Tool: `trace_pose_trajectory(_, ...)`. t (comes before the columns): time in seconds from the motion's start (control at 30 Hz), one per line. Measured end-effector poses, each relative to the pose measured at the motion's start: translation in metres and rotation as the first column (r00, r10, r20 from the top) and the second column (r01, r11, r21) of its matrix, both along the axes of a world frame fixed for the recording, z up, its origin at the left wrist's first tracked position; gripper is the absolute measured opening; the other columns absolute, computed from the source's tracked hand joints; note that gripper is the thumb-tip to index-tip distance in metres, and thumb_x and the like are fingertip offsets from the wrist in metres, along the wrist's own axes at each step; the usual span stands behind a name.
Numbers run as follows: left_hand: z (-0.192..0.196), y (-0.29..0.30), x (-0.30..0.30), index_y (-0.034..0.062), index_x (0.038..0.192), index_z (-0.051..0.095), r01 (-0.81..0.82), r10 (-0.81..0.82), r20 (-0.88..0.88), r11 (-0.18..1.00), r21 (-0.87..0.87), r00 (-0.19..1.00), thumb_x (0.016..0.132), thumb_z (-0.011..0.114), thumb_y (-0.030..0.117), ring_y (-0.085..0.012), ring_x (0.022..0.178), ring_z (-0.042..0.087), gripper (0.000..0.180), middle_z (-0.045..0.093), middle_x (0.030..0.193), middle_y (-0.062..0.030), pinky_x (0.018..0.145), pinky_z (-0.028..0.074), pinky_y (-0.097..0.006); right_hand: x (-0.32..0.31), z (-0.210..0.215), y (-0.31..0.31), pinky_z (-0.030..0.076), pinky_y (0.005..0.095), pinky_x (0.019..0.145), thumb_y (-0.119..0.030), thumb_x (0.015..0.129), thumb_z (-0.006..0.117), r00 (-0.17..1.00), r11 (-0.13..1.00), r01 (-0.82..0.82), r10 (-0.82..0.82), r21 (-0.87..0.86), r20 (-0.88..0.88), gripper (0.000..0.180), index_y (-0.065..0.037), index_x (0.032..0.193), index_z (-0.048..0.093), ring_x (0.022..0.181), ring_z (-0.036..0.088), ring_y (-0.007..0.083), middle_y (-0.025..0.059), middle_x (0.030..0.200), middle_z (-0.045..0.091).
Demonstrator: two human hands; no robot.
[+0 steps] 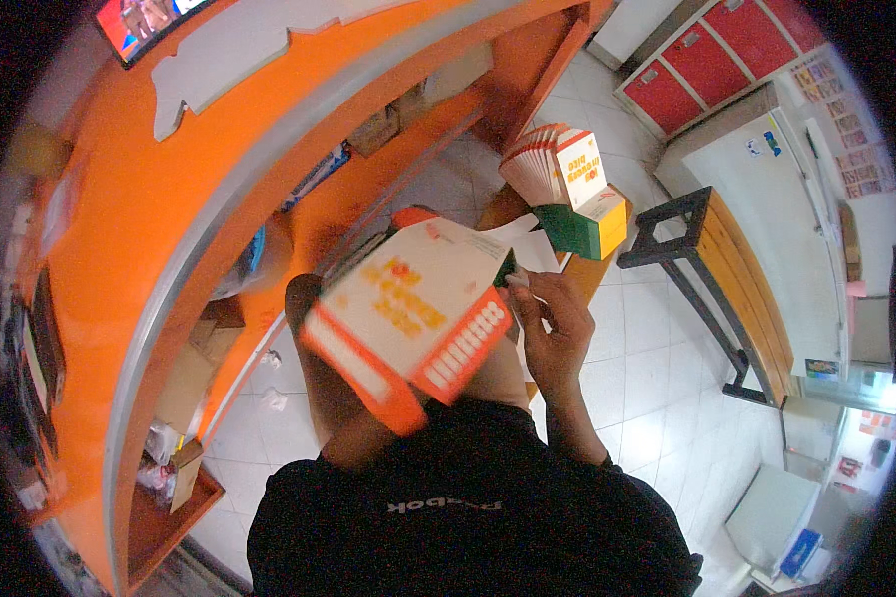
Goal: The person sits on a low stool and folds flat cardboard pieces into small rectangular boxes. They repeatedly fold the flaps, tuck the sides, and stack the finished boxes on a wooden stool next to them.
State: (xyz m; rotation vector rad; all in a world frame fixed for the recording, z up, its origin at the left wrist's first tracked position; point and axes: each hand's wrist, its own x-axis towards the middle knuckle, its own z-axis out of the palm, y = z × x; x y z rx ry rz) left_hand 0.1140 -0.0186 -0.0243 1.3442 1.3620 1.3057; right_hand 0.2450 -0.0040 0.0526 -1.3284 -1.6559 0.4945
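Note:
A white cardboard food box (398, 284) with orange striped flaps and yellow-orange print is tilted over my lap, blurred by motion. My right hand (558, 323) is at its right corner, thumb and fingers pinched on the edge beside a small dark green patch. The left forearm (363, 441) runs up beneath the box's lower left side; the box hides my left hand, so its fingers do not show. Beyond the right hand, a fanned stack of similar flat cartons (581, 164) stands by a green and yellow box (602, 224).
The cartons rest on a wooden bench (599, 277). An orange counter (100, 318) with a grey edge and cluttered shelves curves along my left. To the right stand a wood-topped bench with black legs (742, 298), a white fridge (801, 199) and red lockers (667, 95).

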Motion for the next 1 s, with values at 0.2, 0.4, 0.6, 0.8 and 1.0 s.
trace_pose_trajectory(0.2, 0.005, 0.001, -0.012, 0.001, 0.121, 0.046, 0.029, -0.014, 0.163, 0.996, -0.085, 0.986, 0.087, 0.06, 0.029, -0.0217, 0.111, 0.048, 0.046, 0.049, 0.121, -0.015, 0.095, 0.038, -0.036, -0.001, 0.013, 0.006, 0.05, 0.0311, 0.076, 0.003, 0.074, 0.066, 0.973, 0.972, -0.229, 0.23, -0.045, 0.017, 0.018, 0.0, 0.092, 0.065, 0.088, 0.061, 0.0246, 0.0117, 0.098, 0.061)
trace_pose_trajectory(0.4, 0.006, 0.005, -0.018, 0.0009, 0.121, 0.047, 0.043, -0.016, 0.229, 0.993, -0.111, 0.973, 0.087, 0.06, 0.027, -0.0241, 0.11, 0.049, 0.045, 0.05, 0.119, -0.0164, 0.094, 0.039, -0.036, -0.004, 0.02, 0.006, 0.049, 0.0297, 0.076, 0.002, 0.076, 0.066, 0.971, 0.971, -0.233, 0.236, -0.06, 0.045, 0.011, 0.001, 0.087, 0.065, 0.088, 0.061, 0.0207, 0.0103, 0.097, 0.061)
trace_pose_trajectory(0.6, 0.011, 0.009, -0.015, 0.0007, 0.12, 0.047, 0.044, -0.028, 0.231, 0.997, -0.065, 0.973, 0.087, 0.059, 0.025, -0.0265, 0.108, 0.05, 0.043, 0.051, 0.116, -0.0178, 0.093, 0.039, -0.037, -0.004, 0.023, 0.006, 0.049, 0.0286, 0.076, 0.004, 0.073, 0.068, 0.985, 0.984, -0.158, 0.152, -0.084, -0.076, 0.014, 0.001, 0.086, 0.066, 0.086, 0.062, 0.0185, 0.0096, 0.094, 0.062)
trace_pose_trajectory(0.8, 0.021, -0.006, -0.003, 0.0005, 0.12, 0.047, -0.026, 0.019, 0.16, 0.999, 0.045, 0.987, 0.087, 0.059, 0.023, -0.0289, 0.106, 0.051, 0.041, 0.052, 0.113, -0.0192, 0.092, 0.04, -0.037, -0.023, 0.026, 0.006, 0.048, 0.0286, 0.08, 0.001, 0.072, 0.068, 0.999, 0.999, -0.049, 0.049, 0.009, 0.02, 0.018, 0.001, 0.09, 0.065, 0.09, 0.062, 0.0211, 0.0108, 0.098, 0.062)
trace_pose_trajectory(1.0, 0.034, -0.002, -0.016, 0.0004, 0.119, 0.047, -0.261, 0.257, 0.046, 0.957, 0.126, 0.965, 0.087, 0.058, 0.021, -0.0312, 0.104, 0.052, 0.04, 0.053, 0.111, -0.0207, 0.09, 0.041, -0.038, -0.016, -0.011, 0.023, 0.049, 0.0323, 0.08, -0.004, 0.071, 0.07, 0.995, 0.968, 0.048, -0.069, 0.246, 0.076, 0.029, 0.0, 0.099, 0.063, 0.092, 0.062, 0.0237, 0.0132, 0.099, 0.063)
